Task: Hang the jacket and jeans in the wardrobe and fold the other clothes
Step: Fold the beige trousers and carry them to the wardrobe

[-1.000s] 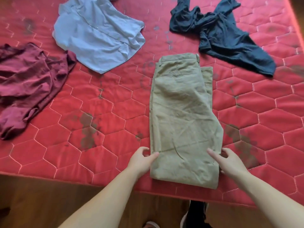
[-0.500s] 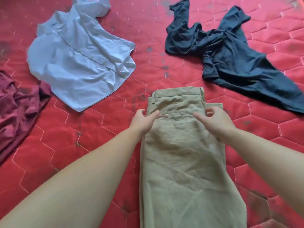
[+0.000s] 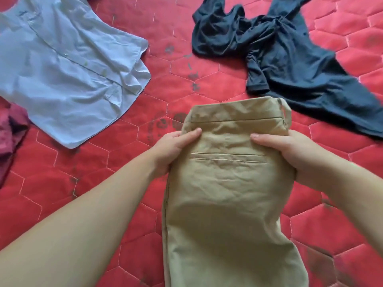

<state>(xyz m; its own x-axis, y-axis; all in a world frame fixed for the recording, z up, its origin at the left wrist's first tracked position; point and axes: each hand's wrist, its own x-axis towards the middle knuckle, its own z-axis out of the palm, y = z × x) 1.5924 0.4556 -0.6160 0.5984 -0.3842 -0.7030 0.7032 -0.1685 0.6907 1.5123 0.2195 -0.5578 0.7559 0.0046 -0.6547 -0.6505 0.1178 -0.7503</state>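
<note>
**Khaki trousers gripped at the waist, mid-fold**

The red quilted mattress (image 3: 170, 59) fills the view; on it lie, from largest down, the khaki trousers (image 3: 228, 204) running from the middle to the near edge of the frame, the pale blue shirt (image 3: 68, 71) spread at the far left, the dark navy garment (image 3: 290, 59) crumpled at the far right, and a maroon garment (image 3: 10, 133) cut off by the left border. The left hand (image 3: 174, 150) grips the trousers' left edge just below the waistband, thumb on top and fingers curled under the cloth; the right hand (image 3: 290, 150) pinches the right edge in the same way.

The step in hand appears to be folding the trousers, already doubled lengthwise; the next move probably calls for carrying the waist end toward the near end and laying the edges square.

The navy garment's hem lies just beside the waistband's right corner and could snag; bare mattress lies on both flanks, leaving open room; the shirt sits well apart.
</note>
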